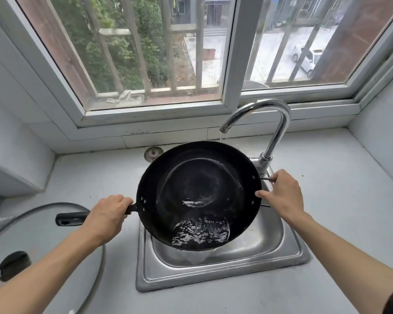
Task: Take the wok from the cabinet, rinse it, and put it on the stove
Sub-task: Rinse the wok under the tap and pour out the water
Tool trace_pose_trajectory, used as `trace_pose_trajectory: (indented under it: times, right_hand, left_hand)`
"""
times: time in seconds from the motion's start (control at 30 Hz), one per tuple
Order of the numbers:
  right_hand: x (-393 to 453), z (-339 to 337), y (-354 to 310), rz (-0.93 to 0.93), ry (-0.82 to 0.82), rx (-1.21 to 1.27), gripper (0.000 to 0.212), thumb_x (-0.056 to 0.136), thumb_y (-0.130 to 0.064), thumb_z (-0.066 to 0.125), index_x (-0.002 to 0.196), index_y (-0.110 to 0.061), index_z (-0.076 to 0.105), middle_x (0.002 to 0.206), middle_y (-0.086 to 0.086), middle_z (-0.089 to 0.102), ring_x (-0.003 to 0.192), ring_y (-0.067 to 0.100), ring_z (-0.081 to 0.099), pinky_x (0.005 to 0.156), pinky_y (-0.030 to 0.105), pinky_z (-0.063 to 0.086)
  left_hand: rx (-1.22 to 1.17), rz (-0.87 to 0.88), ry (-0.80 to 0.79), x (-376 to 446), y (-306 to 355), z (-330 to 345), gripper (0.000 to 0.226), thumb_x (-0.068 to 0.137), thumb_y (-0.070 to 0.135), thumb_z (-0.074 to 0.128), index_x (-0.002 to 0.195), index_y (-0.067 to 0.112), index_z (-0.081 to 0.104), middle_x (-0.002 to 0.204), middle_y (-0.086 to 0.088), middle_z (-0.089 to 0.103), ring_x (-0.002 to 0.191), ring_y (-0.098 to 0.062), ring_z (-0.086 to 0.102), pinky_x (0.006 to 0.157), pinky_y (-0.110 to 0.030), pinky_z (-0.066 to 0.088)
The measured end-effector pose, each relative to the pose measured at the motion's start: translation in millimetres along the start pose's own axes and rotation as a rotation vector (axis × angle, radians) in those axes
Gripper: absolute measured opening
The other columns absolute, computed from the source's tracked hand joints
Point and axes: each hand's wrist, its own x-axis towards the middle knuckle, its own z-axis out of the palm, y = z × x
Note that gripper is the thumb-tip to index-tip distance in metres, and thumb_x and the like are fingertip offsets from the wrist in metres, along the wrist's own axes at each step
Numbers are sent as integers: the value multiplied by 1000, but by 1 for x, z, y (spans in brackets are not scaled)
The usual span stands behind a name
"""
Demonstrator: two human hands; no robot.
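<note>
Wok [197,191], one, two hands, one sink [222,275]

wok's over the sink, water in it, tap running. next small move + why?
Probably tip the wok a bit further toward its near edge to drain it. Both hands hold it: left hand on the long handle, right hand at the loop handle. Water pools at the low near side and already spills into the sink.

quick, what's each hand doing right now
Left hand: grips the wok's long handle.
Right hand: grips the wok's wire side handle.
</note>
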Motion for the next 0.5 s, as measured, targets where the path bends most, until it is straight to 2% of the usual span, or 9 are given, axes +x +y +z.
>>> trace_pose_trajectory:
  times: [0.1, 0.2, 0.5]
  right_hand:
    - [-2, -2, 4, -37, 17, -37, 54, 58, -33, 90, 84, -17, 46, 84, -3, 52, 76, 19, 51, 62, 32, 38]
    - [-6, -6, 11, -103, 32, -112, 55, 58, -35, 90, 81, -16, 44, 81, -1, 49, 72, 22, 48, 59, 34, 39]
    - [-10, -12, 22, -208, 88, -167, 50, 61, -35, 88, 84, -17, 47, 82, -2, 47, 70, 21, 48, 58, 32, 39]
  left_hand:
    - [32, -4, 47, -2, 4, -3, 28, 72, 9, 76, 93, 17, 61, 77, 2, 56, 69, -26, 53, 59, -42, 48]
    - [81, 37, 100, -5, 8, -3, 31, 64, 5, 81, 85, 14, 59, 72, -1, 52, 61, -26, 47, 50, -38, 42]
    - [41, 53, 207, -9, 17, 6, 26, 69, -1, 76, 84, 10, 57, 80, -6, 46, 65, -26, 43, 48, -38, 41]
